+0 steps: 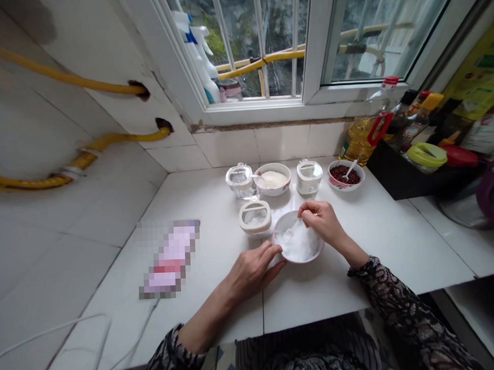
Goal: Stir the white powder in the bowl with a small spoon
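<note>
White grains, fine and heaped, fill a shallow round bowl (pixel 300 242) near the middle of the table (pixel 394 234), a little toward its front edge. The right hand (pixel 323 221) hovers over the bowl's far rim, fingers pinched together on the handle of a small pale spoon (pixel 291 231) whose scoop dips into the grains; the handle is mostly hidden under the fingers. The left hand (pixel 252 271) rests on the table with loosely curled fingertips touching the bowl's near left rim, clamped on nothing.

Just beyond the bowl stands a squat lidded jar (pixel 255 217), its contents hard to make out. Behind it, toward the back edge, sit a clear jar (pixel 239 180), a bowl of white powder (pixel 273 178), another white jar (pixel 309 176) and a small bowl of dark red bits (pixel 345 175) with a spoon in it. A blurred-out pinkish packet (pixel 170 258) lies toward the left edge. An oil bottle (pixel 366 129) and darker bottles crowd the back right corner. White tiles, yellow hose and a barred window surround the smooth white table.
</note>
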Demonstrator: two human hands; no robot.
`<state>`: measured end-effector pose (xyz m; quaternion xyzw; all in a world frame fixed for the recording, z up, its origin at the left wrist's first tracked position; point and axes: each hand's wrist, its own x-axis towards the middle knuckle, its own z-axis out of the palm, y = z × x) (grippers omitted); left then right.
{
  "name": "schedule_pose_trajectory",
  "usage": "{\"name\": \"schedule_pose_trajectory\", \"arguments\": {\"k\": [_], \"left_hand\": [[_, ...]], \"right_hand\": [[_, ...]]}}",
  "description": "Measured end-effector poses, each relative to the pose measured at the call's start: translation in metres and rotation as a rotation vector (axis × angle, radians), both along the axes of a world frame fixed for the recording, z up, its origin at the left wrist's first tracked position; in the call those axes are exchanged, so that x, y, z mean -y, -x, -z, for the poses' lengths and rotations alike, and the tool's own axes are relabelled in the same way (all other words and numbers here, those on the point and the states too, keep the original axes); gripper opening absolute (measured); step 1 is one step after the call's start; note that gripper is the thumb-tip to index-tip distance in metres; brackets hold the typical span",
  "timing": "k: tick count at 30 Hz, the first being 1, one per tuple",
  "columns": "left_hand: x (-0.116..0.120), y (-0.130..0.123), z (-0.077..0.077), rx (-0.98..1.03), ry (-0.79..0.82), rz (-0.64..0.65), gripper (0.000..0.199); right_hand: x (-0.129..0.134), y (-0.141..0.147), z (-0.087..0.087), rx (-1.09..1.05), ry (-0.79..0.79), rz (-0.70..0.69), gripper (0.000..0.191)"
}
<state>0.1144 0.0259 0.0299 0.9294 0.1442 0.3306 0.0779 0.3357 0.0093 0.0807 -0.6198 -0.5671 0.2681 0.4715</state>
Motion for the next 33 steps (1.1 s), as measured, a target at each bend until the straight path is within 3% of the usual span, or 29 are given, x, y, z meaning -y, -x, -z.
{"name": "schedule_pose_trajectory", "arguments": {"k": [9, 16, 24, 29, 33], "left_hand": [[0.000, 0.001, 0.000, -0.014, 0.015, -0.004, 0.015], [0.000, 0.001, 0.001, -0.009, 0.008, -0.006, 0.014], [0.000, 0.000, 0.000, -0.010, 0.002, -0.001, 0.014], [0.000, 0.000, 0.002, 0.005, -0.010, 0.001, 0.013], [-0.001, 0.000, 0.002, 0.007, -0.016, -0.001, 0.014]], "right_hand": [[0.000, 0.004, 0.003, 0.297, -0.123, -0.022, 0.019], [0.000, 0.001, -0.001, -0.122, 0.042, -0.050, 0.017], [-0.006, -0.006, -0.004, -0.441, 0.073, -0.011, 0.014], [-0.001, 0.003, -0.007, -0.424, -0.045, -0.016, 0.014], [0.004, 0.019, -0.007, -0.155, -0.275, -0.069, 0.015]]}}
